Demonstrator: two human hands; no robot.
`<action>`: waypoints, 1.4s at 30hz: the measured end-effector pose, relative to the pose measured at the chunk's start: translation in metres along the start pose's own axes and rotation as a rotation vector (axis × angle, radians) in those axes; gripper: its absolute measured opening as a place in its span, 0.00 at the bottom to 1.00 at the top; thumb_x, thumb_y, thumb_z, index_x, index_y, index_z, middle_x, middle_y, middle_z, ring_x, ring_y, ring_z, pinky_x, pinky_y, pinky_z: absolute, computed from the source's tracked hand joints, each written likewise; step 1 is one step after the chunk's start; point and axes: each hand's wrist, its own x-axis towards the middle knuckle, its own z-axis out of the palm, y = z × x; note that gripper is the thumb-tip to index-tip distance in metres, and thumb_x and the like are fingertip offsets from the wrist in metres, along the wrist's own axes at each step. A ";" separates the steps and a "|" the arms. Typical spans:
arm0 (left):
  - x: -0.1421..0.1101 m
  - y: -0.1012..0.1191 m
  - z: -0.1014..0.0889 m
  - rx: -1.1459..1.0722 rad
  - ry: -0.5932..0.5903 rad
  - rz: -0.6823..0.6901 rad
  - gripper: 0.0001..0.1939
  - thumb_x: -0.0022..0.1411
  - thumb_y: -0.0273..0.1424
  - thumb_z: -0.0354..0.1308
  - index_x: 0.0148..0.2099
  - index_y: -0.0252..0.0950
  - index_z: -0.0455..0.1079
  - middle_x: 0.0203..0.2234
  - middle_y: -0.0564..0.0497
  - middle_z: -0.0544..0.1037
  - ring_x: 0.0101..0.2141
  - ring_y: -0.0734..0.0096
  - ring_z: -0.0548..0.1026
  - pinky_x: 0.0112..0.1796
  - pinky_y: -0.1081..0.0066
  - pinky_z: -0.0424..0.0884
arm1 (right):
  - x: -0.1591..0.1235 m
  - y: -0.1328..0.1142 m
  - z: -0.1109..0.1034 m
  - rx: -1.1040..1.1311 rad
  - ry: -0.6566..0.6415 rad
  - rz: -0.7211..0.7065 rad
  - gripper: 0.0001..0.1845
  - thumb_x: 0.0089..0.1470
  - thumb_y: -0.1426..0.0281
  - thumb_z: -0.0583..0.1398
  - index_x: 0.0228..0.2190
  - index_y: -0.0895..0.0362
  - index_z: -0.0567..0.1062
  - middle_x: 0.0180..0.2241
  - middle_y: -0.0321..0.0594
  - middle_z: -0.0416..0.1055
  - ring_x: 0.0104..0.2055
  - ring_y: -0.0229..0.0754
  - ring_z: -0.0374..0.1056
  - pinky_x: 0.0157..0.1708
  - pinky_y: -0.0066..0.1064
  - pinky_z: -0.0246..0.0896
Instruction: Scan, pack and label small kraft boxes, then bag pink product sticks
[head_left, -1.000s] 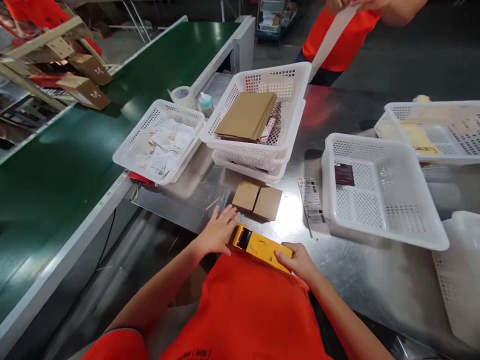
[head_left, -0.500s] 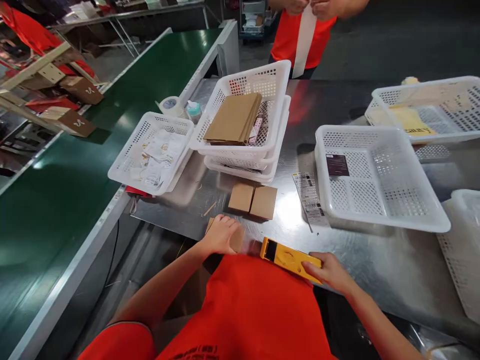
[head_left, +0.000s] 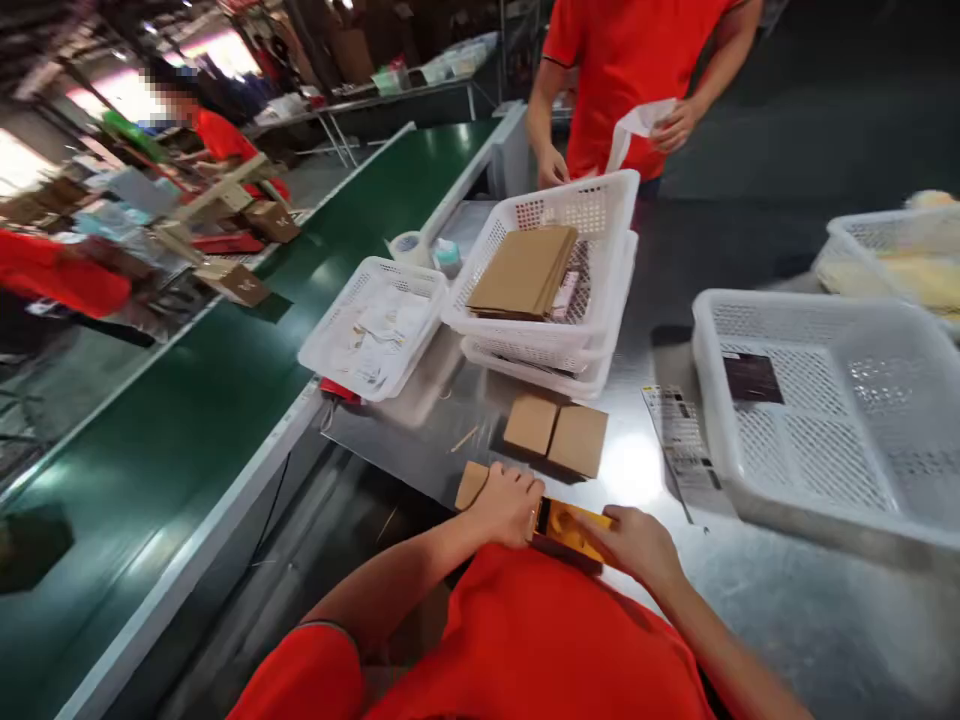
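My left hand (head_left: 506, 505) curls over a flat kraft card (head_left: 472, 485) at the near edge of the steel table, its fingers against the dark end of a yellow handheld device (head_left: 571, 530). My right hand (head_left: 634, 548) grips that device from the other side, covering part of it. Just beyond my hands lie two kraft cardboard squares (head_left: 555, 432), side by side. A stack of flat kraft cards (head_left: 523, 272) sits inside a stacked white plastic basket (head_left: 577, 195).
A basket of white papers (head_left: 375, 270) and a large white basket (head_left: 750, 305) flank the stack. A printed label sheet (head_left: 679, 445) lies on the steel table (head_left: 427, 425). A green conveyor belt (head_left: 187, 430) runs left. Across the table, a co-worker (head_left: 615, 90) touches the basket.
The whole view has swung, with the table shifting right. My left hand has moved from beside the yellow device onto the kraft card. The co-worker has stepped back and lowered a white strip.
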 end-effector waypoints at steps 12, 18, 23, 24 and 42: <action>-0.007 0.052 -0.031 -0.075 0.162 0.162 0.29 0.46 0.40 0.61 0.50 0.34 0.62 0.43 0.40 0.75 0.42 0.52 0.70 0.44 0.54 0.59 | -0.061 0.024 -0.047 -0.026 0.162 0.121 0.26 0.53 0.45 0.52 0.18 0.50 0.73 0.28 0.52 0.79 0.33 0.59 0.74 0.29 0.40 0.59; 0.006 0.084 -0.025 -0.163 0.196 0.186 0.30 0.40 0.32 0.60 0.49 0.35 0.65 0.45 0.39 0.74 0.43 0.50 0.69 0.45 0.52 0.60 | -0.100 0.022 -0.060 -0.034 0.284 0.241 0.26 0.57 0.50 0.52 0.26 0.55 0.79 0.31 0.53 0.80 0.36 0.57 0.75 0.28 0.37 0.56; 0.021 0.099 -0.020 -0.198 0.201 0.228 0.35 0.36 0.32 0.61 0.52 0.36 0.66 0.48 0.40 0.74 0.46 0.49 0.69 0.49 0.51 0.59 | -0.113 0.039 -0.064 -0.020 0.408 0.319 0.23 0.56 0.53 0.54 0.25 0.56 0.79 0.30 0.51 0.79 0.34 0.54 0.75 0.26 0.34 0.53; 0.023 0.103 -0.022 -0.182 0.193 0.241 0.35 0.37 0.32 0.61 0.52 0.36 0.66 0.48 0.40 0.74 0.46 0.48 0.69 0.49 0.50 0.59 | -0.115 0.043 -0.067 -0.002 0.415 0.333 0.22 0.55 0.53 0.55 0.24 0.56 0.79 0.30 0.51 0.79 0.34 0.53 0.75 0.26 0.33 0.52; 0.028 0.112 -0.046 -0.065 0.252 0.357 0.33 0.42 0.28 0.56 0.54 0.33 0.63 0.46 0.40 0.74 0.44 0.51 0.69 0.45 0.54 0.61 | -0.117 0.043 -0.093 -0.009 0.388 0.356 0.26 0.55 0.50 0.54 0.28 0.58 0.80 0.30 0.51 0.78 0.33 0.51 0.73 0.26 0.33 0.51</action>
